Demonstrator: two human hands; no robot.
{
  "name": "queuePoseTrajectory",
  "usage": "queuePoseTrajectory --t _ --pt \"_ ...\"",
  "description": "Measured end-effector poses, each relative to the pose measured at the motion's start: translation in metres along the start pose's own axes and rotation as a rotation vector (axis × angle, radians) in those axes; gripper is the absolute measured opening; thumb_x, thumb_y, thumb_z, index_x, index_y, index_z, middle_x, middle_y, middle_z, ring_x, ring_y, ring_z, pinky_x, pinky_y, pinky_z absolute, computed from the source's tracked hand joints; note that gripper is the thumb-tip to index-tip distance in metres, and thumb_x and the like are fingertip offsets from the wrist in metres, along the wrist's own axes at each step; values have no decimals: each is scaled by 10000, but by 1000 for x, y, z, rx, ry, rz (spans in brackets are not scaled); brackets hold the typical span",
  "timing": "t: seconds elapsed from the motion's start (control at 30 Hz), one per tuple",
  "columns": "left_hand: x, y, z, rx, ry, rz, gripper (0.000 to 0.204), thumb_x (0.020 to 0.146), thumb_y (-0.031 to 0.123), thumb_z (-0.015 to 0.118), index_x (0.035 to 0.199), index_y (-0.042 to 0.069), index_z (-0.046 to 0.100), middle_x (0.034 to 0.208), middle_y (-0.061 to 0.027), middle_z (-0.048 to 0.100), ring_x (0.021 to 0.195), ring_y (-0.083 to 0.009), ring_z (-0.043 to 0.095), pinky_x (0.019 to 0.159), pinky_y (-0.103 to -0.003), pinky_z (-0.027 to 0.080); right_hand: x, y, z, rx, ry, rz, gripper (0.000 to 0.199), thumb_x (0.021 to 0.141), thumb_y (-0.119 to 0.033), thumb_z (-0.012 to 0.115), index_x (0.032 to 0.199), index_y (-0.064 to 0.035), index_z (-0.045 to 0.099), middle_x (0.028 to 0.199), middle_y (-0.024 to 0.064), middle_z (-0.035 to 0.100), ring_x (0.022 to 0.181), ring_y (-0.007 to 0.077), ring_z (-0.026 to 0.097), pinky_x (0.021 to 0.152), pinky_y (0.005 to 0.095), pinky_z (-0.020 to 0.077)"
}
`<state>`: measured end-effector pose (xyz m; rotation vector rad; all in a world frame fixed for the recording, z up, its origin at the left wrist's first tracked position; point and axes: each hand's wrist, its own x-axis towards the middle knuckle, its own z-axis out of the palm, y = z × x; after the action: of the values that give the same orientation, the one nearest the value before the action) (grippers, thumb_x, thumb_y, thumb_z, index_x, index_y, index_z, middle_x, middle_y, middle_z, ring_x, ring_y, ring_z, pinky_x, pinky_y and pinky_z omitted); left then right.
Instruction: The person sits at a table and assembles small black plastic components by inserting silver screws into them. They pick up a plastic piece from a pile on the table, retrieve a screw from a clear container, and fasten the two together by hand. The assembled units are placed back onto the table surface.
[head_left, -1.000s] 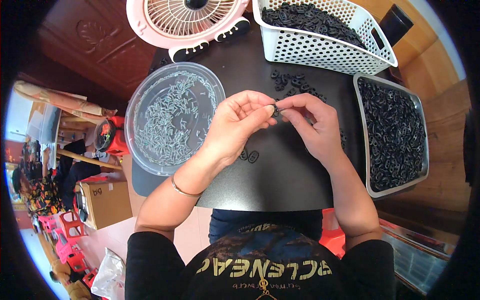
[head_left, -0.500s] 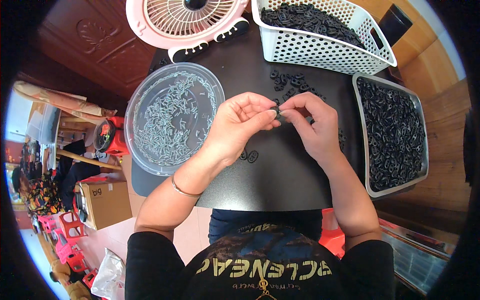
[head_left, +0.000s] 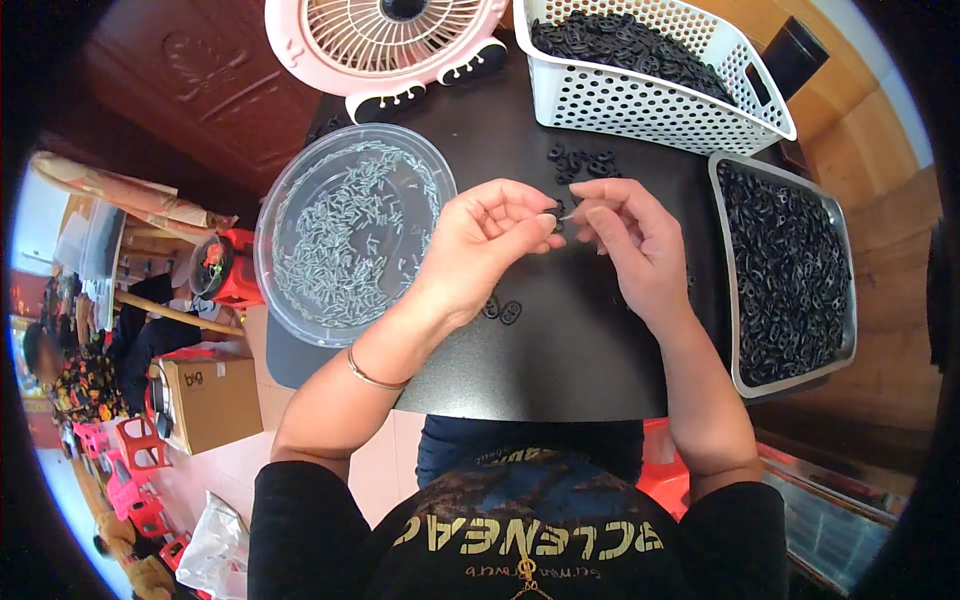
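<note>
My left hand point(head_left: 495, 228) is closed in a pinch on a small black plastic clip point(head_left: 557, 212) above the middle of the table. Just right of it, my right hand point(head_left: 632, 232) has its thumb and fingertips bent inward, with what looks like a small pale metal screw point(head_left: 568, 216) at their tips. A narrow gap parts the two hands. Left of them, many short silvery screws point(head_left: 330, 250) lie in a round clear plastic tub point(head_left: 277, 318). Beyond my hands is a loose group of black clips point(head_left: 585, 162), and two flat oval black pieces point(head_left: 510, 312) lie near my left wrist.
A white perforated basket point(head_left: 640, 112) heaped with black pieces stands at the far right. A metal tray point(head_left: 738, 375) full of black clips lies along the right edge of the dark table point(head_left: 540, 375). A pink fan point(head_left: 330, 75) stands at the far left, beside the tub.
My right fingertips have drawn back to the right, away from the left hand's, and spread a little. The left hand keeps its pinch on the black clip. The view has shifted slightly.
</note>
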<state>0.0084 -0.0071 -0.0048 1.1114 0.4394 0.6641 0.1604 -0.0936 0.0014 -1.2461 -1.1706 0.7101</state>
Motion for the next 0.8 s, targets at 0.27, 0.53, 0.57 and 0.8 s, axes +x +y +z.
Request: queuePoseTrajectory --t 0.27,0.53,0.57,0.8 --pt "0 3 0 -151 -47 -118 100 820 20 565 917 33 548 841 -40 603 746 -112 599 687 -217 501 1 6 -1 -64 -57 -66 145 783 7 567 923 -13 597 807 52 622 737 93 596 660 221 477" --pt "0 3 2 -170 -38 -113 93 811 14 572 903 20 558 822 -50 612 733 -115 603 646 -192 480 1 7 0 -132 -32 -127 94 772 5 578 865 -7 582 776 56 609 705 101 596 626 220 478" --pt "0 2 2 -155 -37 -105 94 809 14 573 902 18 558 819 -51 612 731 -115 603 647 -192 479 1 8 0 -155 -25 -139 84 774 3 577 858 -6 576 764 54 604 694 99 592 613 218 475" --pt "-1 1 8 121 22 32 93 809 6 573 900 5 553 825 -39 605 725 -102 593 673 -195 478 -2 11 7 -143 2 -76 39 799 -9 553 838 -7 553 696 31 566 583 80 537 521 210 429"
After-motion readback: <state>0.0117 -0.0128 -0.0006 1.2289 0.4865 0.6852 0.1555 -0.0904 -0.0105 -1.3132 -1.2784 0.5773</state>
